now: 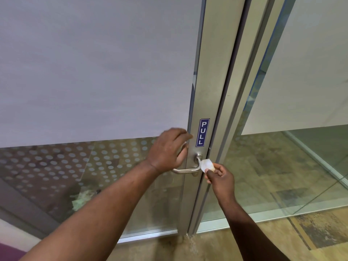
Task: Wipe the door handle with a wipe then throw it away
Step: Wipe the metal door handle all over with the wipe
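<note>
A silver lever door handle [190,169] sticks out of the metal door frame [207,91], below a blue PULL sticker [202,132]. My left hand [167,150] hovers over the handle's free end with fingers loosely curled, and I cannot tell whether it touches the handle. My right hand [219,177] pinches a small folded white wipe [207,165] just right of the handle's bend, touching or almost touching it.
The door is glass with a frosted upper panel [94,72] and a dotted band below. A second glass panel [301,129] stands to the right. Patterned carpet [282,238] covers the floor. A purple surface [9,251] shows at the bottom left.
</note>
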Tool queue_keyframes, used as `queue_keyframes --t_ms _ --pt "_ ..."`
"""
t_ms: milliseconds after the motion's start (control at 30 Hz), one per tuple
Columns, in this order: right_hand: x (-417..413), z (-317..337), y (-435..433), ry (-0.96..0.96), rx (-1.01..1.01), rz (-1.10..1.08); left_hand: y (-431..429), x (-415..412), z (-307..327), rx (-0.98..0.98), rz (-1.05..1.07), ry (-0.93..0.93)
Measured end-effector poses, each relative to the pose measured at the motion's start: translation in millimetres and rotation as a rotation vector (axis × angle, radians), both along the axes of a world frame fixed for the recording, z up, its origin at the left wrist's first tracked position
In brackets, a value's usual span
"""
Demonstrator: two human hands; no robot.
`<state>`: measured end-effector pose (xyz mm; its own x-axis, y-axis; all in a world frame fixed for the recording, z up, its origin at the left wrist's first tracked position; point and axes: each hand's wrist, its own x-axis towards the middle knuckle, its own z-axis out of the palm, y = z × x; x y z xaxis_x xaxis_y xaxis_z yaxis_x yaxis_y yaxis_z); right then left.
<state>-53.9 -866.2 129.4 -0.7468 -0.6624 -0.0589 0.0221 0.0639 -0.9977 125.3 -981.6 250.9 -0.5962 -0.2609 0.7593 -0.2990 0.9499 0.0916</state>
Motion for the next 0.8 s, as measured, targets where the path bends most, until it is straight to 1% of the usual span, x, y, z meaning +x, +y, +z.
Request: queue_keyframes --t_ms 100,200,267,333,433,500,567,633,667,733,800 --pt "-4 0 -2 0.266 0.122 -0.128 -14 -2 37 -0.176 0.008 0.064" --pt "-6 2 -8 0.389 0.138 -0.139 -27 1 66 -0.319 0.066 0.047" --pt "-4 5 -16 0.448 0.150 -0.090 -39 2 77 -0.378 0.104 0.034" --pt "4 8 -21 0.520 0.149 -0.033 -50 4 82 -0.408 0.130 0.014" --pt "12 4 -22 0.693 0.144 0.041 -62 8 81 -0.416 0.146 -0.019" --pt "15 0 -23 0.821 0.179 0.089 -69 11 80 -0.411 0.153 -0.029" --pt "13 -2 -28 0.904 0.207 0.117 -76 12 79 -0.406 0.155 -0.035" --pt "11 -2 -33 0.881 0.208 0.111 -80 12 78 -0.417 0.158 -0.044" --pt "10 -2 -35 0.836 0.195 0.083 -82 12 77 -0.429 0.159 -0.047" --pt "8 -1 -36 0.698 0.155 -0.008 -83 10 76 -0.447 0.158 -0.048" --pt "6 -5 -38 0.499 0.158 -0.062 -84 9 76 -0.462 0.165 -0.054"
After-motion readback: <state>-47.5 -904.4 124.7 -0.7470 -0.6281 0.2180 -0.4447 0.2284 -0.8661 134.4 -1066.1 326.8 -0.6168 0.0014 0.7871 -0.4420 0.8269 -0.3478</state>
